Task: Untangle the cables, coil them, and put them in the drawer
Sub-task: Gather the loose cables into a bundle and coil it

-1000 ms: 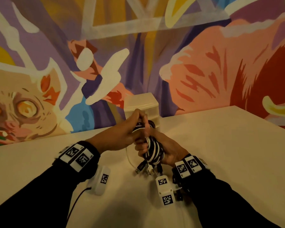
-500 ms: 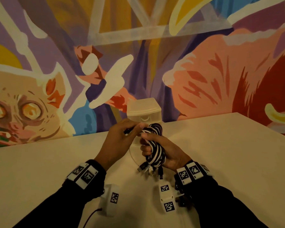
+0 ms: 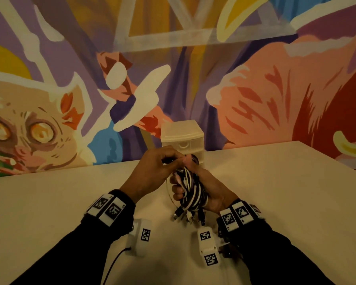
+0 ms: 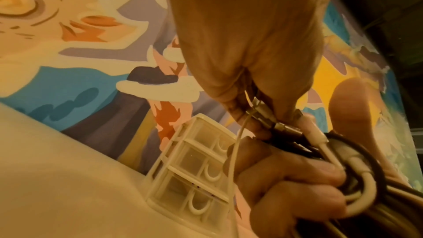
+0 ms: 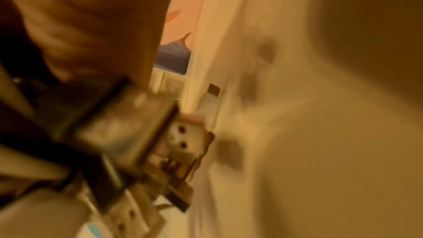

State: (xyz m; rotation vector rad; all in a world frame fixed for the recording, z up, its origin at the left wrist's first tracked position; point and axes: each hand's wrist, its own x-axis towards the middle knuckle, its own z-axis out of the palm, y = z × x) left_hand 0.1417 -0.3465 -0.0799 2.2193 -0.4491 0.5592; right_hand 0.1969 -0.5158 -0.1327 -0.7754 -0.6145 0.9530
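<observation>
The drawer unit [image 3: 183,138] stood at the far edge of the table [image 3: 275,192], against the mural wall [image 3: 275,89]. Its drawers were closed, and I could not tell their contents through the translucent fronts. In front of the drawer unit, my right hand [image 3: 210,192] was wrapped around the cable bundle [image 3: 191,190], a black-and-white coil held above the table with several plug ends [image 3: 188,218] hanging below. My left hand [image 3: 152,173] pinched connector tips [image 4: 272,120] at the top of the bundle. Compared with half a second before, my left hand sat closer to the bundle, and both hands were nearer the drawer unit.
</observation>
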